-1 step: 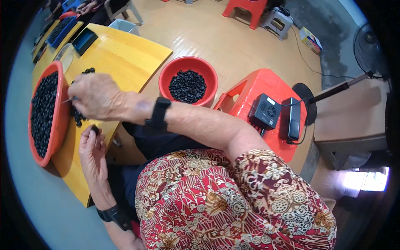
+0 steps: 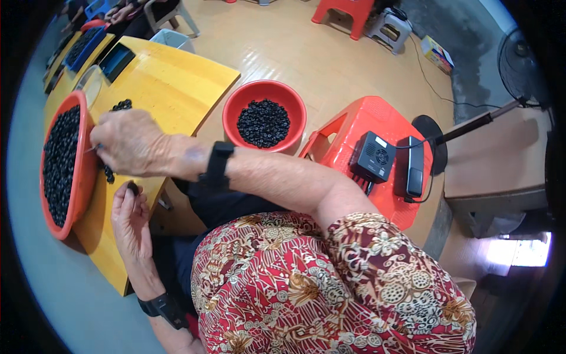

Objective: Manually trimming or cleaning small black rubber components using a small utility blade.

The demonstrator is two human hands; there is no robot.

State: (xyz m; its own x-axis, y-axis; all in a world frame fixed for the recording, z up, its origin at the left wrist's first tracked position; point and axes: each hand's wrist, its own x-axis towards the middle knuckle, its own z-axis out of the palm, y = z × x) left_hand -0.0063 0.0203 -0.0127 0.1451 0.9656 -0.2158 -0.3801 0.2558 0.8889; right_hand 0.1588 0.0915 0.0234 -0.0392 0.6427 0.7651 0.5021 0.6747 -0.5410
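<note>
Person seated at a yellow wooden surface (image 2: 171,88); right hand (image 2: 132,143) reaches across it, fingers closed together on a thin metal tool (image 2: 93,148) whose tip points at the red basin (image 2: 82,171) of small black pieces at the surface's far edge; left hand (image 2: 131,219) lies palm-up at the near edge, fingertips pinched on one small black piece (image 2: 133,189); just above it a loose cluster of black pieces (image 2: 109,174) sits on the surface under the right hand, partly hidden, so its extent is hard to tell; a second small heap of black pieces (image 2: 122,105) lies further along the surface.

On the floor, a red bowl (image 2: 237,107) of black pieces stands just beside a red plastic stool (image 2: 359,127); the stool carries a black box (image 2: 372,156) and a black pack (image 2: 415,166), cabled.

Against the earlier frame: nothing has shifted; both hands, tool and pinched piece sit in the same places.
</note>
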